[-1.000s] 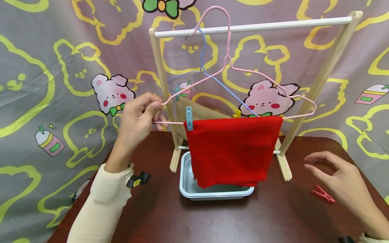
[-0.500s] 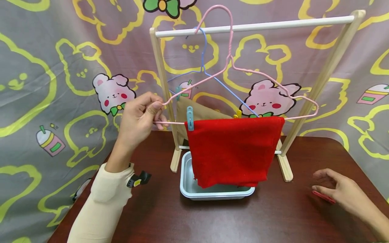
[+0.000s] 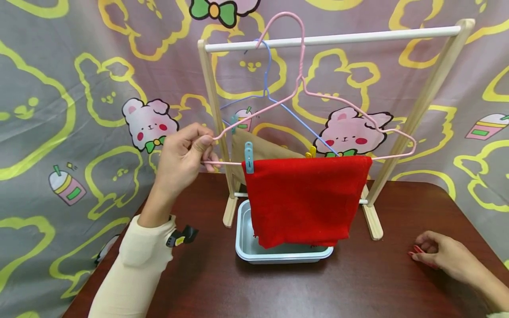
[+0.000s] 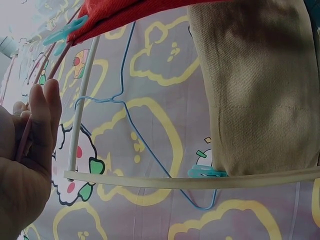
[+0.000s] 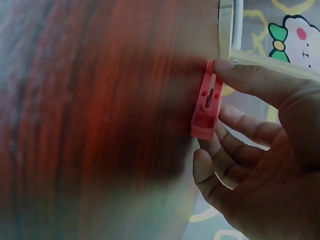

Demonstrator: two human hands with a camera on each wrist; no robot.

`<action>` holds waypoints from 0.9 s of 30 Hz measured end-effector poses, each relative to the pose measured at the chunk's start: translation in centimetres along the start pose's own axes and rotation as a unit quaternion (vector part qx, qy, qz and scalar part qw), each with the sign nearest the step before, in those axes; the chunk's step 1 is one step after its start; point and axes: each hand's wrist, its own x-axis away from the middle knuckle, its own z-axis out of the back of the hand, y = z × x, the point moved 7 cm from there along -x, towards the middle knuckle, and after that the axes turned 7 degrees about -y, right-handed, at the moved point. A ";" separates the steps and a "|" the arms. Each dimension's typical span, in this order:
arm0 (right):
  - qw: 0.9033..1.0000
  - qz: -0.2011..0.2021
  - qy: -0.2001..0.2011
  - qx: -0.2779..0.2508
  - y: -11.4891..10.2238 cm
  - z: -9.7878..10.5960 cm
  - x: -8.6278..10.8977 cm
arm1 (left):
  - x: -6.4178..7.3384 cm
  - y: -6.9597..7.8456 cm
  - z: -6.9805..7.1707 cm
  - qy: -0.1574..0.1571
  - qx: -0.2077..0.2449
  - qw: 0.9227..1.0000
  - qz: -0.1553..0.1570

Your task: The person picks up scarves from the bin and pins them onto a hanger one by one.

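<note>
My left hand (image 3: 184, 152) grips the left corner of a pink wire hanger (image 3: 338, 95), held up in front of the rack. A red cloth (image 3: 306, 201) is folded over its bottom bar, and a light blue clothespin (image 3: 248, 157) clips the cloth's left end. At the right of the table, my right hand (image 3: 447, 256) pinches a red clothespin (image 5: 206, 102) between thumb and fingers, low over the tabletop. In the right wrist view the thumb tip lies at one end of that clothespin, with the other fingers curled behind it.
A wooden rack (image 3: 423, 106) with a white rail (image 3: 358, 37) stands behind the cloth. On it hangs a blue hanger (image 3: 298, 117) with a beige cloth (image 4: 260, 95), a teal clothespin (image 4: 206, 172) and a yellow clothespin (image 3: 311, 152). A light blue basin (image 3: 243, 238) sits below the red cloth.
My right hand has lowered to the table and taken hold of the red clothespin, which earlier lay loose there. The left hand, hanger and red cloth have stayed nearly still.
</note>
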 end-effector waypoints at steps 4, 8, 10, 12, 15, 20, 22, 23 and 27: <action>1.000 0.013 0.012 0.015 -0.2 -0.3 0.1 | 0.0 0.0 0.0 -0.001 0.000 1.000 0.000; 0.999 0.023 0.019 0.020 -0.7 -0.3 0.2 | 0.0 -0.1 -0.1 0.000 -0.001 1.000 0.005; 0.999 0.030 0.031 0.020 -1.1 -0.2 0.2 | 0.1 -0.1 -0.1 0.001 -0.003 1.000 0.009; 0.998 0.040 0.050 0.023 -1.6 0.2 0.3 | 0.1 -0.1 -0.1 0.002 -0.004 1.000 0.012; 0.994 0.056 0.087 0.027 -2.7 1.0 0.5 | 0.0 -0.1 -0.1 0.002 -0.005 1.000 0.013; 0.986 0.095 0.137 -0.002 -5.8 2.9 1.4 | 0.0 0.0 -0.1 0.001 -0.004 1.000 0.009; 0.981 0.119 0.155 -0.017 -7.5 3.9 1.9 | 0.0 0.1 -0.1 0.002 -0.007 1.000 0.009; 0.977 0.132 0.164 -0.025 -8.4 4.4 2.1 | 0.0 0.1 -0.1 0.002 -0.008 1.000 0.009; 0.960 0.182 0.201 -0.061 -11.9 6.4 3.2 | 0.0 0.2 -0.2 0.001 -0.009 1.000 0.010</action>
